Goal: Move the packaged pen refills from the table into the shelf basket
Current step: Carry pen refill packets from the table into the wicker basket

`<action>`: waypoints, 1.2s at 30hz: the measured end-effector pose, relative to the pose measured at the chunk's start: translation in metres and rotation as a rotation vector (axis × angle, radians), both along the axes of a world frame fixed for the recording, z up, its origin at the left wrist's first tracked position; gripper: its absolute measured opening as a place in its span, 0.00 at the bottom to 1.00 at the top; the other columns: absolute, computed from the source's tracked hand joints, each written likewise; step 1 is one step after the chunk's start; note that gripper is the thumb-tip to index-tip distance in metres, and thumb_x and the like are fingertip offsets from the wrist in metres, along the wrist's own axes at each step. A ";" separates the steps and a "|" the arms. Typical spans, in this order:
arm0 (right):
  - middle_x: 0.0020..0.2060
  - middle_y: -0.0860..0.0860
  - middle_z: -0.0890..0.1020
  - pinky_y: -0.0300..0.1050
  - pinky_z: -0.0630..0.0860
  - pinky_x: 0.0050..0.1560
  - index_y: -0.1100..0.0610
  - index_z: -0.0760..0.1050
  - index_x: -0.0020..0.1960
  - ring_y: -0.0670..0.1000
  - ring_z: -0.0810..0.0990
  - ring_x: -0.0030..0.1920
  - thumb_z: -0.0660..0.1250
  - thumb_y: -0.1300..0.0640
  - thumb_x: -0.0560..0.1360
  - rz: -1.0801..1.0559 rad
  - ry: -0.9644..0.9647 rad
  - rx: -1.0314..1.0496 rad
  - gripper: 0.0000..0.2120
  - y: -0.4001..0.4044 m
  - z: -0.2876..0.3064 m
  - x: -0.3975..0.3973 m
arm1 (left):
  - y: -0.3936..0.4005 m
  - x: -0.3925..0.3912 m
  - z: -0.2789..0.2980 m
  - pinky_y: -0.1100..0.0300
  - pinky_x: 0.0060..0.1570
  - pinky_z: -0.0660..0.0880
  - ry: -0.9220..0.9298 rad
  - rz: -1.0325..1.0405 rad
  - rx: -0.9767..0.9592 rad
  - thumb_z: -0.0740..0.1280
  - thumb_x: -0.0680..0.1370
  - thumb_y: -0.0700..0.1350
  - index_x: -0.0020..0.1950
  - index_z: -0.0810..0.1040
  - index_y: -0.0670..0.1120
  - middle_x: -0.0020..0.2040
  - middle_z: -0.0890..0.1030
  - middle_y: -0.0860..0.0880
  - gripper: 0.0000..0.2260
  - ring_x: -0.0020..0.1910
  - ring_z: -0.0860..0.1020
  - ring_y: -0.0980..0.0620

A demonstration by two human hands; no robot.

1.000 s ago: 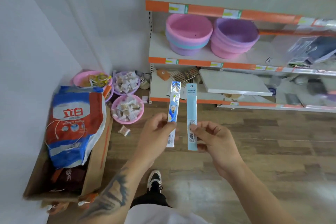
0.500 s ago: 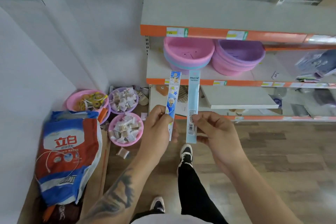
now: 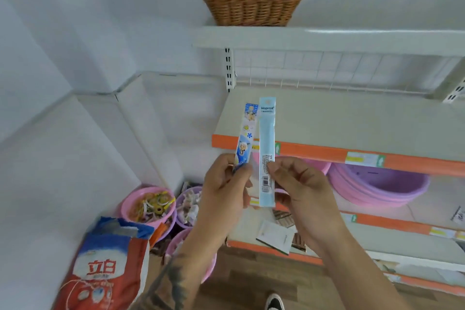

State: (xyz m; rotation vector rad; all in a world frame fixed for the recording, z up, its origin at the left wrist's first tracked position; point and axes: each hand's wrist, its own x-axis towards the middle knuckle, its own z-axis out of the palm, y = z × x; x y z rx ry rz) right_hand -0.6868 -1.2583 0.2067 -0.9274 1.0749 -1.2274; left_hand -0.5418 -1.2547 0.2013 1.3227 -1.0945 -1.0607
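Observation:
My left hand [image 3: 222,184] pinches the lower end of a narrow cartoon-printed refill pack [image 3: 245,133], held upright. Beside it my right hand [image 3: 297,184] pinches a plain light-blue refill pack [image 3: 266,143], also upright; the two packs nearly touch. A brown wicker basket [image 3: 254,5] stands on the top white shelf [image 3: 327,38], well above both hands. Some pale packets show over its rim.
An orange-edged shelf [image 3: 352,118] lies just behind the packs. Stacked pink and purple basins [image 3: 372,184] sit on the shelf below. On the floor at left are pink bowls of small items [image 3: 148,206] and a red-and-blue detergent bag [image 3: 105,267]. A white wall fills the left.
The view has tilted upward, so the wicker basket and top shelf came into sight. Both hands rose with their packs, still side by side, in front of the orange-edged shelf.

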 end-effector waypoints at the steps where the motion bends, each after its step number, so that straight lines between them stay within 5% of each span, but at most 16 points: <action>1: 0.45 0.59 0.87 0.58 0.83 0.48 0.62 0.83 0.53 0.60 0.86 0.44 0.68 0.61 0.81 0.003 0.003 -0.028 0.07 -0.014 0.005 -0.006 | -0.012 -0.006 0.005 0.52 0.31 0.75 0.013 0.009 -0.018 0.65 0.83 0.43 0.52 0.77 0.41 0.34 0.77 0.44 0.05 0.28 0.73 0.49; 9: 0.46 0.64 0.86 0.71 0.81 0.54 0.64 0.82 0.52 0.67 0.85 0.42 0.72 0.57 0.77 0.085 -0.067 -0.210 0.10 -0.090 0.044 -0.031 | -0.070 -0.039 0.044 0.54 0.34 0.75 0.073 0.077 -0.150 0.66 0.83 0.42 0.52 0.77 0.38 0.37 0.77 0.35 0.07 0.31 0.73 0.46; 14: 0.40 0.60 0.86 0.54 0.83 0.40 0.65 0.82 0.49 0.62 0.83 0.34 0.69 0.57 0.75 0.070 -0.060 -0.369 0.10 -0.122 0.082 -0.024 | -0.106 -0.033 0.080 0.56 0.35 0.80 0.047 0.052 -0.236 0.69 0.82 0.45 0.50 0.78 0.38 0.41 0.84 0.43 0.10 0.36 0.78 0.36; 17: 0.41 0.61 0.86 0.57 0.82 0.40 0.65 0.82 0.50 0.65 0.82 0.34 0.69 0.58 0.78 0.057 -0.064 -0.426 0.09 -0.137 0.101 -0.017 | -0.125 -0.028 0.100 0.57 0.33 0.81 0.097 0.013 -0.248 0.70 0.81 0.47 0.52 0.82 0.42 0.44 0.86 0.51 0.08 0.39 0.81 0.40; 21: 0.41 0.60 0.86 0.52 0.81 0.33 0.60 0.84 0.47 0.58 0.83 0.36 0.69 0.57 0.76 0.023 -0.114 -0.435 0.08 -0.147 0.121 -0.008 | -0.148 -0.018 0.117 0.55 0.33 0.76 0.388 -0.157 -0.200 0.71 0.74 0.50 0.58 0.85 0.46 0.50 0.86 0.42 0.15 0.41 0.83 0.45; 25: 0.45 0.61 0.87 0.50 0.79 0.33 0.60 0.84 0.53 0.60 0.82 0.37 0.69 0.54 0.76 -0.058 -0.068 -0.457 0.11 -0.151 0.135 0.004 | -0.162 -0.013 0.130 0.56 0.32 0.75 0.461 -0.342 -0.268 0.73 0.76 0.50 0.60 0.85 0.47 0.46 0.83 0.42 0.14 0.38 0.79 0.47; 29: 0.39 0.68 0.80 0.50 0.74 0.27 0.58 0.85 0.53 0.59 0.74 0.29 0.68 0.52 0.77 -0.134 0.001 -0.516 0.12 -0.150 0.139 0.017 | -0.169 -0.010 0.134 0.56 0.28 0.74 0.559 -0.384 -0.250 0.81 0.66 0.53 0.47 0.86 0.46 0.36 0.77 0.45 0.15 0.30 0.73 0.49; 32: 0.42 0.63 0.83 0.50 0.75 0.28 0.56 0.85 0.56 0.57 0.77 0.30 0.68 0.51 0.77 -0.165 0.023 -0.526 0.13 -0.146 0.139 0.027 | -0.171 -0.007 0.134 0.57 0.28 0.74 0.560 -0.370 -0.248 0.85 0.60 0.57 0.49 0.87 0.46 0.32 0.74 0.46 0.23 0.29 0.73 0.50; 36: 0.47 0.56 0.86 0.52 0.78 0.28 0.50 0.84 0.56 0.56 0.81 0.35 0.69 0.50 0.75 -0.239 0.044 -0.498 0.12 -0.144 0.139 0.031 | -0.173 -0.002 0.137 0.59 0.27 0.72 0.520 -0.365 -0.179 0.79 0.64 0.55 0.50 0.88 0.46 0.32 0.76 0.46 0.19 0.27 0.72 0.51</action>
